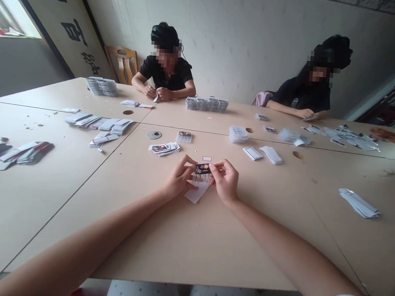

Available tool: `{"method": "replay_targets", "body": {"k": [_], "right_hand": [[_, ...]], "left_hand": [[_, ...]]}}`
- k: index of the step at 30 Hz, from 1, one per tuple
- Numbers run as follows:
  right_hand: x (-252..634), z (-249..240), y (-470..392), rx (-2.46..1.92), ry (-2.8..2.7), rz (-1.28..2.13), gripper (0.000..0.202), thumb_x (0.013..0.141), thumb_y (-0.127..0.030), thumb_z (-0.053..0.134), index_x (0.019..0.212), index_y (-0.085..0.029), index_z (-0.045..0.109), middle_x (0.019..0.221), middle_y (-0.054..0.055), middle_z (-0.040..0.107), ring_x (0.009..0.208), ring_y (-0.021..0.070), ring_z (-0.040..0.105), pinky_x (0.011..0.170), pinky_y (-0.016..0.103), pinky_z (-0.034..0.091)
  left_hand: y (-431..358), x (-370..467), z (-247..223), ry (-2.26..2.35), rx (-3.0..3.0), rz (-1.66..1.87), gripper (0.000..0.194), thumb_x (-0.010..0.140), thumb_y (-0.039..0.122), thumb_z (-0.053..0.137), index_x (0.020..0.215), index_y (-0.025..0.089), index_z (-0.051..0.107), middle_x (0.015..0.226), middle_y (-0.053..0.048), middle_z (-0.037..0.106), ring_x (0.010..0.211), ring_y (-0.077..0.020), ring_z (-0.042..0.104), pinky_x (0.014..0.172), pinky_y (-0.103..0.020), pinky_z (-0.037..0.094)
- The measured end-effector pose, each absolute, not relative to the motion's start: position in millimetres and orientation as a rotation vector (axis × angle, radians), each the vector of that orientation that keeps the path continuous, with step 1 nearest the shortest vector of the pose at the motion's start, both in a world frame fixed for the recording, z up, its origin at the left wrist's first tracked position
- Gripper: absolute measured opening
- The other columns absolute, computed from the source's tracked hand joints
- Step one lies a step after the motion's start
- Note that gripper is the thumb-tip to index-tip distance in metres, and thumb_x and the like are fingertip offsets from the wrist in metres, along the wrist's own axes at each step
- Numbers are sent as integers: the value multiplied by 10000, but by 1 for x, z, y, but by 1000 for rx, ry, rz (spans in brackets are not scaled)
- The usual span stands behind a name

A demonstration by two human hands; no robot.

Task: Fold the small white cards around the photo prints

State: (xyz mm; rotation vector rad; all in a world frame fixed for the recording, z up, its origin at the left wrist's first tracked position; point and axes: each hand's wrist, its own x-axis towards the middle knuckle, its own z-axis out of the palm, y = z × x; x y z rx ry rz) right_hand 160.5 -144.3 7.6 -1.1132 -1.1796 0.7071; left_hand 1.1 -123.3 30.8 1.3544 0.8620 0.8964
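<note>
Between my two hands is a small clear case (202,176) with a black printed card along its top; thin hook-like shapes show in its lower part. My left hand (180,179) grips the left side, its thumb and fingers bent around the edge. The right side is pinched by my right hand (226,180), thumb at the card's upper right corner. A white paper slip (196,194) lies just below the case, close to my left fingers. Beyond my hands, a small label with a red border (206,159) rests on the table.
On the table (163,241) are a similar case (184,137), printed cards (165,149), a stack of clear cases (238,134) and folded papers (359,204). Paper piles (98,124) lie left. Opposite sit two people (178,73) (299,94), each handling a small item.
</note>
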Motion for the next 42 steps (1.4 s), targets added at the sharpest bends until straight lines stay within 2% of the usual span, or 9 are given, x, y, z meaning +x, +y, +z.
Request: {"method": "replay_targets", "body": {"k": [9,19,25,42], "right_hand": [[162,6,-143,-1131,-1180,684,279,803,-476,628,749,-212,554,501,-62,494,361,92,447,335,207,365],[161,6,-143,-1131,-1210,630,258,820,-450,609,741,-214,541,564,-46,525,385,85,443,366,210,359],[160,7,-144,-1124,-1215,625,259,822,-435,606,723,-210,524,623,-37,543,397,80,464,346,203,355],[160,8,-146,-1131,-1229,621,253,827,-398,610,706,-205,499,594,-50,515,391,73,469,356,191,364]], "left_hand": [[-124,1,30,866,1396,928,304,853,483,526,947,209,434,822,-19,631,707,-172,677,492,-286,583],[-122,-1,26,845,1428,937,289,861,468,521,954,206,441,833,-31,628,717,-177,665,492,-310,592],[-123,-1,27,861,1462,946,285,860,464,515,945,200,449,781,-12,603,677,-139,625,500,-296,593],[-123,-1,25,854,1491,951,262,870,444,501,946,198,448,794,-21,617,697,-153,630,489,-315,597]]}}
